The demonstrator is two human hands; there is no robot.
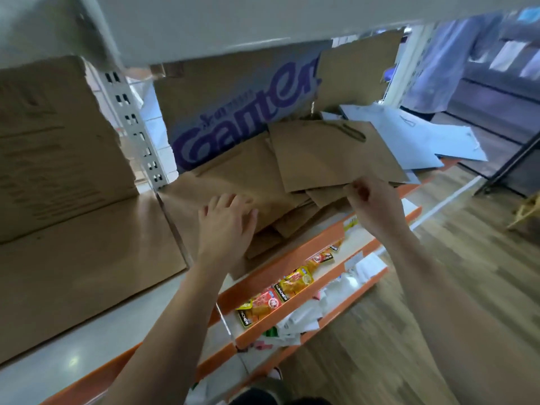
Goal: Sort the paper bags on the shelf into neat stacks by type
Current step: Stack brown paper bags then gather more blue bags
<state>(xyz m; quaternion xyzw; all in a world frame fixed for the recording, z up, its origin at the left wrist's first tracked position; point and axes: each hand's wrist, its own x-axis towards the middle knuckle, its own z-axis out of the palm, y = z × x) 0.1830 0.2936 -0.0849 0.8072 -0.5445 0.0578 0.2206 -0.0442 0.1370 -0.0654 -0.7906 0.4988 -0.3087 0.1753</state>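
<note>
I see my left hand (226, 226) lying flat on the messy pile of brown paper bags (233, 176). Its fingers are straight and a little spread, and it holds nothing. My right hand (374, 206) has its fingers curled, and it pinches the near edge of the top brown bag (336, 156). That bag lies tilted on the pile, with its dark cord handle at the far end.

The pile sits on the shelf (280, 270), which has an orange front edge. Some bags stick out over that edge. A few white bags (409, 138) lie just to the right of the brown ones, spread out and not lined up.

Behind the pile stands a big box (233, 106) with purple letters on it. Another plain box (58, 141) stands to the left. On the lower shelf (339, 247) below there are yellow and red snack packs (280, 290). The wood floor (438, 287) is on the right.
</note>
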